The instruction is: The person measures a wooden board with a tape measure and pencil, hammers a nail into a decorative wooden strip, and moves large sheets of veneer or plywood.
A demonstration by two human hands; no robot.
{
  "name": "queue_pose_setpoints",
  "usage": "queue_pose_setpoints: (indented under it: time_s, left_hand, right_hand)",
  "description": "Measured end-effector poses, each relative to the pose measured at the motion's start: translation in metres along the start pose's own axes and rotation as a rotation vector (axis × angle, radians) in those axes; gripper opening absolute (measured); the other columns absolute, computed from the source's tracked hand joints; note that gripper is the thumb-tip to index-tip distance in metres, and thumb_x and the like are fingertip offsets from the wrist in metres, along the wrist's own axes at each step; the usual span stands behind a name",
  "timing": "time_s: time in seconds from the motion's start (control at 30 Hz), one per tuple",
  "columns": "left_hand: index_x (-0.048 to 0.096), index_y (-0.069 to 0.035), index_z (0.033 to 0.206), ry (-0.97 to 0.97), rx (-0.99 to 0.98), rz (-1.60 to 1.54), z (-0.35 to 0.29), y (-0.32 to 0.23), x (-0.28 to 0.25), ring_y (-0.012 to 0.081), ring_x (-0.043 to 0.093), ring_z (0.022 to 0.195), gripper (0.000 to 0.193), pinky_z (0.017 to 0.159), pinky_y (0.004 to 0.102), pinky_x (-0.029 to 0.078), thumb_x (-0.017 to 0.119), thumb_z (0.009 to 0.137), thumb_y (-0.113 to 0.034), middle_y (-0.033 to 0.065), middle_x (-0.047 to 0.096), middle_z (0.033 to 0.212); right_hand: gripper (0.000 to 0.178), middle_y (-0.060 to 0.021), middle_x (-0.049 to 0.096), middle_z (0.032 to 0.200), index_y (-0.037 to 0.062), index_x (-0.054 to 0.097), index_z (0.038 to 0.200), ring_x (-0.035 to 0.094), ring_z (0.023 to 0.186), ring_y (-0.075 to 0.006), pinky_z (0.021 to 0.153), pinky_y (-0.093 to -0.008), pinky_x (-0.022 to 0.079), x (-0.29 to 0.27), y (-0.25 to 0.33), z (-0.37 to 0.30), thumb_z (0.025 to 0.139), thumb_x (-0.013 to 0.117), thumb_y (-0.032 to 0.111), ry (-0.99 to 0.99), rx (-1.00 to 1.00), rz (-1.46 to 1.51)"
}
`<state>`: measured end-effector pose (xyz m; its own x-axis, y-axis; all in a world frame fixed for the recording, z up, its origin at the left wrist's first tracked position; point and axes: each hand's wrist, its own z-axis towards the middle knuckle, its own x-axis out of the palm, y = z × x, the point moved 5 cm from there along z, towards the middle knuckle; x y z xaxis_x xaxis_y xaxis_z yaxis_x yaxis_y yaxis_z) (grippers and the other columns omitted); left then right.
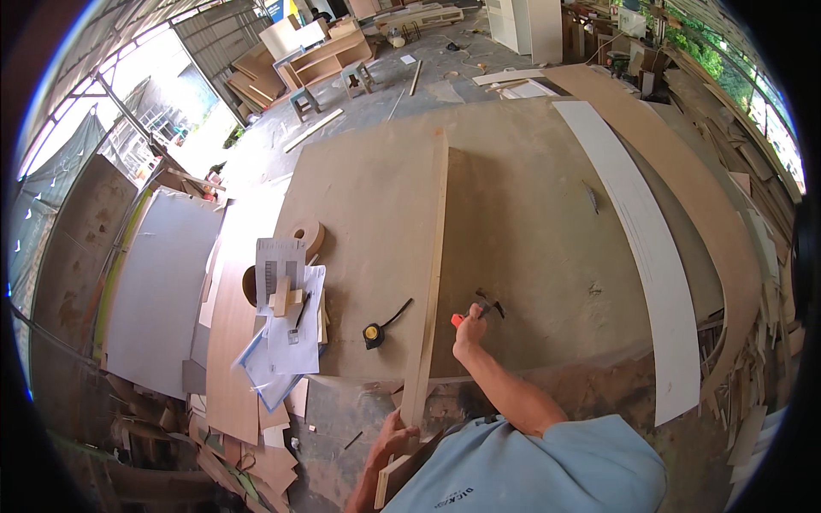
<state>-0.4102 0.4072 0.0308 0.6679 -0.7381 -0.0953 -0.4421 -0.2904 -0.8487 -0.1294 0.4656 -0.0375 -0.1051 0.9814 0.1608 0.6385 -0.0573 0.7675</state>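
Fingers of the right hand (469, 332) are wrapped around the red-ended handle of a hammer (488, 304), in the head view. Its dark head points away from the person, just above the counter (368, 205) or touching it — which of the two, I cannot tell. Fingers of the left hand (393, 440) are closed on the near end of a long wooden strip (434, 274), which runs away from the body across the counter, to the left of the hammer. Below that hand, close to the light-blue shirt (547, 466), sits another piece of pale wood (390, 484).

Left of the strip lies a black-and-yellow tape measure (373, 336). Farther left are loose papers (292, 350) with a pen (303, 310) and a small wooden block (282, 297) on them — and, just beyond, a brown roll (313, 234). On the right, a long white strip (646, 256) lies beside a tan board (697, 184). Two stools (357, 79) stand on the floor past the far edge.
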Motion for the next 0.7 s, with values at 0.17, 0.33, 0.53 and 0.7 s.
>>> queue_pose_setpoints:
  time_s: [0.17, 0.33, 0.53, 0.7]
  left_hand:
    - [0.052, 0.001, 0.118, -0.009, -0.061, -0.019, -0.028, 0.026, 0.003, 0.0142, 0.054, 0.075, 0.054, 0.066, 0.0299, 0.046, 0.062, 0.066, -0.012, 0.0051, 0.058, 0.087]
    - [0.050, 0.002, 0.119, -0.020, -0.057, 0.057, -0.037, 0.025, -0.001, 0.0144, 0.054, 0.075, 0.058, 0.066, 0.0291, 0.046, 0.063, 0.065, -0.017, 0.0060, 0.058, 0.088]
    - [0.051, 0.004, 0.118, -0.013, -0.119, 0.022, -0.043, 0.016, -0.003, 0.0153, 0.054, 0.079, 0.059, 0.070, 0.0301, 0.046, 0.063, 0.065, -0.017, 0.0070, 0.059, 0.091]
    - [0.054, 0.002, 0.113, -0.013, -0.068, 0.017, -0.044, 0.038, -0.012, 0.0163, 0.056, 0.076, 0.053, 0.070, 0.0328, 0.047, 0.064, 0.064, -0.015, 0.0081, 0.061, 0.089]
  right_hand:
    - [0.042, -0.0048, 0.057, 0.075, -0.0011, 0.057, 0.098, 0.052, 0.057, -0.0115, 0.056, -0.0294, 0.043, 0.042, -0.016, 0.013, 0.090, 0.057, 0.040, 0.349, -0.021, -0.057]
    - [0.043, -0.0113, 0.057, 0.074, -0.0045, 0.052, 0.091, 0.058, 0.058, -0.0194, 0.052, -0.0324, 0.045, 0.038, 0.012, -0.011, 0.093, 0.052, 0.039, 0.129, -0.162, -0.009]
    - [0.056, -0.0139, 0.056, 0.083, -0.0114, 0.052, 0.102, 0.060, 0.072, -0.0202, 0.063, -0.0315, 0.047, 0.037, -0.026, 0.001, 0.089, 0.055, 0.043, 0.312, -0.054, -0.150]
    - [0.051, -0.0084, 0.056, 0.079, -0.0083, 0.054, 0.096, 0.056, 0.064, -0.0167, 0.057, -0.0306, 0.045, 0.032, -0.020, -0.003, 0.088, 0.057, 0.041, 0.233, -0.061, -0.064]
